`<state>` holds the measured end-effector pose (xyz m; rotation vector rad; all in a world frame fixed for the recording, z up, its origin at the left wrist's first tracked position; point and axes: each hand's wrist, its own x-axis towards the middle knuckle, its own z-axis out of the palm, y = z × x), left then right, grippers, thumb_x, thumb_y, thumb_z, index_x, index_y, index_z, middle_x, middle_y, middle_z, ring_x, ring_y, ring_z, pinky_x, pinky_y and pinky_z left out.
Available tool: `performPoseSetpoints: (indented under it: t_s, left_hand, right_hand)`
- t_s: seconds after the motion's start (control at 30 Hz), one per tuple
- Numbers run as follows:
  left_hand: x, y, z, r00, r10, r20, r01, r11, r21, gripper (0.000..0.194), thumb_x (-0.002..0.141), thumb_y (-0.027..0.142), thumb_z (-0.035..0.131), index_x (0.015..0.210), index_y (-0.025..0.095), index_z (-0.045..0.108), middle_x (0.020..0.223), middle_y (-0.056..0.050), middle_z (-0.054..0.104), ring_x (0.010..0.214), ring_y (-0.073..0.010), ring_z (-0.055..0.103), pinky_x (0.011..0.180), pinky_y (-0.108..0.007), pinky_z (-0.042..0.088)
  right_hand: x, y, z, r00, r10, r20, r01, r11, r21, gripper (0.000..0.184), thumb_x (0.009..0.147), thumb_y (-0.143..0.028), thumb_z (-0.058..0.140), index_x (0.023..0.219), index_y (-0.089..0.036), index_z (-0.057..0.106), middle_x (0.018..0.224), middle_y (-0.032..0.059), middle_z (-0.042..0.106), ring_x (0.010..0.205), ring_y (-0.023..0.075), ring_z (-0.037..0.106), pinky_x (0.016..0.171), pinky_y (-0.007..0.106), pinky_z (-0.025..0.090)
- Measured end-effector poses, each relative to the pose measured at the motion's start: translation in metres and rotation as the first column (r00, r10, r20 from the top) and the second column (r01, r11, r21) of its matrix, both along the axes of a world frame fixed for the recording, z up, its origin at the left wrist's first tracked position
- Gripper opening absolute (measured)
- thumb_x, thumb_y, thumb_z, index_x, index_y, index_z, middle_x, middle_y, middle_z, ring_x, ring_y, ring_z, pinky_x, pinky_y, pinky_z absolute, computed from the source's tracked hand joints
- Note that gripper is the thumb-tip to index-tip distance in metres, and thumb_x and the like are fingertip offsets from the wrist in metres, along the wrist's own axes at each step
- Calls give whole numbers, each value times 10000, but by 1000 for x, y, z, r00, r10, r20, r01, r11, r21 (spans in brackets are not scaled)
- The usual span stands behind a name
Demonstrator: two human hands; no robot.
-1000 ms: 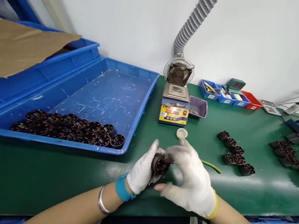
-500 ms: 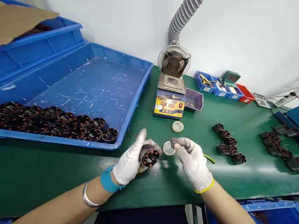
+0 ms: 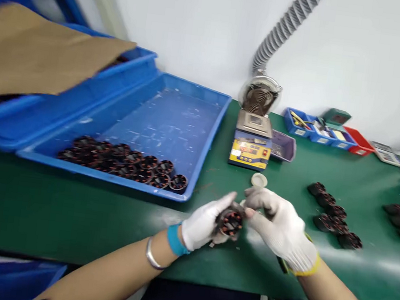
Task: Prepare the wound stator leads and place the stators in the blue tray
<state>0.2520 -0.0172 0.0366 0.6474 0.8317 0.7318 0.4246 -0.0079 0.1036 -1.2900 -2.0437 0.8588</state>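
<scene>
My left hand, in a white glove with a blue wristband, is wrapped round a motor stator. The stator is a short dark cylinder with copper-coloured windings, its open end turned toward me. Close by on the right, my right hand is gloved too, thumb and forefinger pinched together near the stator's rim. Whatever that pinch holds is too small to make out. Just behind the hands stands a small pale round dish; a second pale dish is mostly hidden by my right hand.
At left is a large blue tray with rows of stators along its near side. A yellow-fronted solder pot stands behind the hands, beside a purple bin. More stators stand at right. Small bins line the wall.
The view has swung left, so the bench sits further right. My right hand has come in from beside the dish to the stator's rim. My left hand still holds the stator.
</scene>
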Motion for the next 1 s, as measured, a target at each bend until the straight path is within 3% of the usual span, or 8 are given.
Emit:
performPoseSetpoints:
  t_s: [0.1, 0.2, 0.33, 0.43, 0.6, 0.67, 0.83, 1.0]
  left_hand:
    - [4, 10, 4, 903, 214, 372, -168, 974, -152, 255, 722, 394, 709, 673, 189, 566, 625, 11, 563, 569, -123, 563, 541, -248, 484]
    - [1, 21, -3, 807, 438, 396, -366, 897, -246, 462, 749, 413, 685, 499, 200, 360, 463, 54, 375, 457, -83, 458, 497, -214, 421]
    - [-4, 22, -8, 900, -16, 435, 101, 980, -173, 530, 809, 678, 522, 713, 162, 594, 567, -9, 550, 419, -99, 469, 417, -232, 332]
    - [-11, 19, 1, 809, -278, 518, 326, 945, -1, 514, 857, 624, 474, 916, 147, 654, 741, -74, 675, 501, -155, 592, 475, -263, 430]
    - [-17, 21, 13, 759, 194, 621, -111, 979, -171, 329, 888, 477, 505, 794, 183, 617, 1030, -59, 697, 977, -216, 664, 839, -369, 537]
    - [-12, 21, 7, 790, 222, 572, -108, 968, -226, 375, 878, 509, 536, 712, 176, 582, 880, -51, 705, 834, -192, 689, 746, -321, 556]
    - [1, 11, -10, 837, -197, 510, 292, 950, -113, 599, 842, 699, 458, 784, 125, 618, 596, -57, 637, 471, -193, 635, 402, -264, 493]
    - [1, 2, 4, 927, 12, 376, -25, 999, 30, 407, 906, 532, 522, 924, 139, 627, 667, -15, 607, 437, -105, 561, 357, -185, 426]
  right_hand:
    - [-3, 0, 9, 991, 29, 127, -63, 959, 276, 69, 833, -198, 584, 784, -242, 604, 968, 53, 683, 1128, 262, 601, 978, 439, 484]
    - [-7, 1, 20, 970, 145, 195, -226, 837, 498, 107, 823, -172, 608, 873, -266, 612, 956, 43, 681, 1164, 265, 585, 1079, 497, 419]
    - [-8, 3, 28, 945, 176, 274, -305, 777, 551, 136, 821, -180, 614, 928, -265, 614, 951, 40, 681, 1149, 265, 596, 1106, 520, 398]
    - [-7, 6, 28, 950, 158, 269, -287, 781, 555, 116, 818, -170, 612, 899, -252, 594, 915, 42, 674, 1117, 263, 609, 1086, 526, 416]
    - [-16, 8, 32, 968, 147, 201, -238, 782, 576, 158, 797, -131, 621, 904, -242, 585, 905, 41, 668, 1078, 255, 621, 1087, 539, 400]
    - [-21, 9, 33, 974, 160, 160, -223, 798, 560, 136, 800, -128, 612, 884, -232, 586, 885, 44, 663, 1070, 247, 621, 1045, 504, 448]
    - [-24, 9, 18, 991, 123, 59, -137, 865, 483, 106, 801, -124, 571, 761, -219, 592, 812, 40, 661, 1030, 242, 635, 1031, 493, 447]
    - [-18, 7, -14, 926, 57, -374, 33, 972, 231, 110, 827, -192, 608, 720, -212, 624, 759, 32, 647, 974, 229, 629, 1010, 464, 453]
